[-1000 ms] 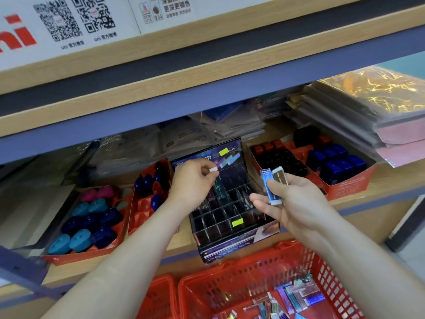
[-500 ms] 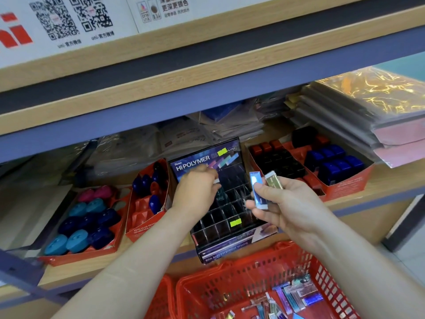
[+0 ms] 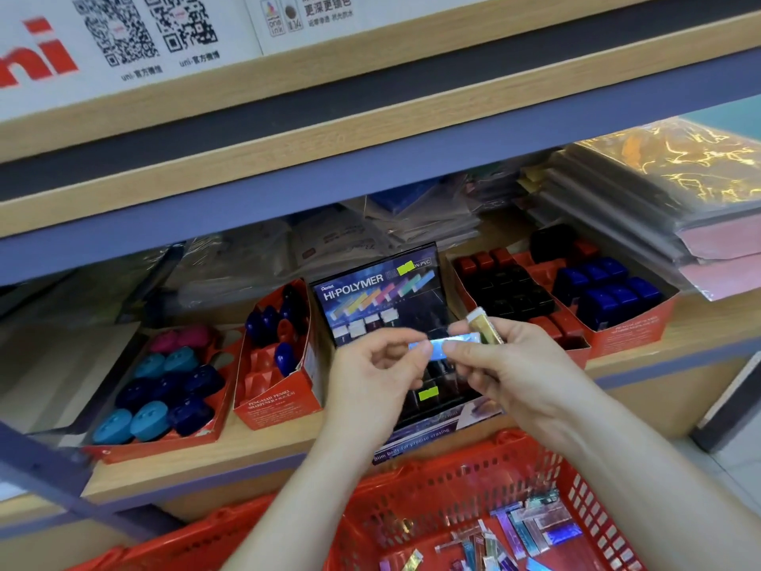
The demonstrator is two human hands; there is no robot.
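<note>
Setting: wooden shop shelf (image 3: 247, 455) with a blue front edge; a white sign (image 3: 123, 35) with QR codes hangs on the board above.
Display box: dark "HI-POLYMER" box (image 3: 379, 282) stands at mid-shelf, tilted back, its compartments partly hidden behind the hands.
Blue eraser: slim blue eraser (image 3: 438, 348) lies level in the air in front of the box, held between both hands.
Left hand: left hand (image 3: 370, 372) pinches the eraser's left end with its fingertips.
Right hand: right hand (image 3: 506, 364) pinches the right end with thumb and forefinger, and also grips a gold eraser (image 3: 486, 327) that sticks up behind the fingers.
Hands together: close, joined by the blue eraser.
Basket: red basket (image 3: 453, 488) sits below the shelf edge, under the forearms, with loose erasers (image 3: 523, 529) on its floor.
Trays: red trays of sharpeners flank the box, two at left (image 3: 156, 447) (image 3: 280, 401), one at right (image 3: 626, 327).
Paper: wrapped paper stacks (image 3: 659, 199) lie at the shelf's right rear.
</note>
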